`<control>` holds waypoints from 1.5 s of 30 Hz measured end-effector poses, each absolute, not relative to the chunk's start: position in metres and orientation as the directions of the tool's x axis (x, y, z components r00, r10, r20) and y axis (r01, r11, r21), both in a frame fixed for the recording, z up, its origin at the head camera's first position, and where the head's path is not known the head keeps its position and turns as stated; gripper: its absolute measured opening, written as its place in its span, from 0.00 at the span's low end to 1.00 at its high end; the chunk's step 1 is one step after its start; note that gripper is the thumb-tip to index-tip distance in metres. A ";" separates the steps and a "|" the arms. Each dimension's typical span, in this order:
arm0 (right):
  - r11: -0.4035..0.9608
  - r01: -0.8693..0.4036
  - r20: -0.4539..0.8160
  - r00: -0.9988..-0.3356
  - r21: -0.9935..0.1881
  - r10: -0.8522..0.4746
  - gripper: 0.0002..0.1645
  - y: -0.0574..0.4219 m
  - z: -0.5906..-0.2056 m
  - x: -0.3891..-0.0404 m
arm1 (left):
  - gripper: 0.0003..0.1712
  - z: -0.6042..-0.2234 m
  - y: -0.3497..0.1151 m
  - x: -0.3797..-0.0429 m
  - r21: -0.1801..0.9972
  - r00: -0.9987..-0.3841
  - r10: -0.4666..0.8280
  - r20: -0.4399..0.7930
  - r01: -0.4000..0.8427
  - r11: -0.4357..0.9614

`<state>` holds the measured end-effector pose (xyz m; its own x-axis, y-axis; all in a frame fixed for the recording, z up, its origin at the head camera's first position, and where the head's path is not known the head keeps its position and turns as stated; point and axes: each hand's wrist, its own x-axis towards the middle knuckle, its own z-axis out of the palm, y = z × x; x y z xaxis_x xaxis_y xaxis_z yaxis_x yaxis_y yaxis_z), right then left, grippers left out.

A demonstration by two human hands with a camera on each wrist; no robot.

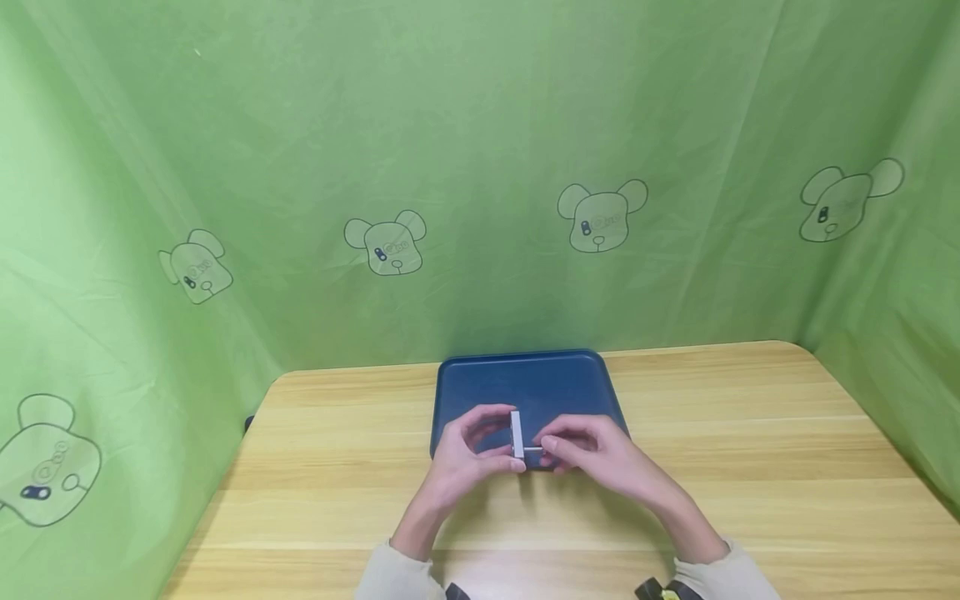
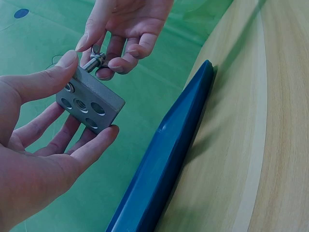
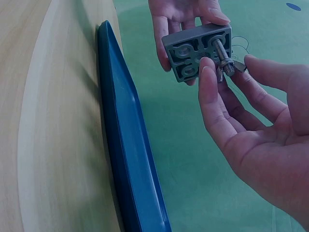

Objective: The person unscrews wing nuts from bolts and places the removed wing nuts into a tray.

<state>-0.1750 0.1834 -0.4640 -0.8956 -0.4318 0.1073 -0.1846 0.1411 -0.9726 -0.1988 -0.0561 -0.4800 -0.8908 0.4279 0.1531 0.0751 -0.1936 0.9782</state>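
My left hand [image 1: 462, 457] grips a grey rectangular block [image 2: 91, 99] by its edges, thumb on one edge and fingertips on the opposite one. Round holes run through the block, and its other face is ribbed in the right wrist view. A threaded bolt [image 3: 220, 50] sticks out of that ribbed face near a corner, towards my right hand [image 1: 600, 454]. At the bolt's outer end sits a wing nut [image 3: 239, 66], pinched between my right thumb and fingers. Both hands hold these parts up over the near part of a blue tray [image 1: 525, 379].
The tray lies on a wood-grain table [image 1: 720, 417], towards its far edge. A green curtain [image 1: 487, 108] printed with bear heads hangs behind the table and at both sides.
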 end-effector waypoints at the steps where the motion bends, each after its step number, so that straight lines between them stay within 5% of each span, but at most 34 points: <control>1: 0.141 -0.191 0.113 -0.894 -0.971 -0.433 0.15 0.183 -0.464 -0.175 | 0.39 -0.480 -0.056 -0.199 0.978 -0.891 0.428 0.154 0.076 -0.194; 45: 0.152 -0.254 0.163 -0.880 -0.955 -0.447 0.16 0.184 -0.464 -0.175 | 0.39 -0.478 -0.058 -0.199 0.978 -0.890 0.423 0.167 0.095 -0.187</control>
<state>-0.1754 0.1841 -0.4642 -0.8797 -0.4468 0.1631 -0.2544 0.1522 -0.9550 -0.1993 -0.0580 -0.4785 -0.8903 0.4234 0.1674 0.0950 -0.1867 0.9778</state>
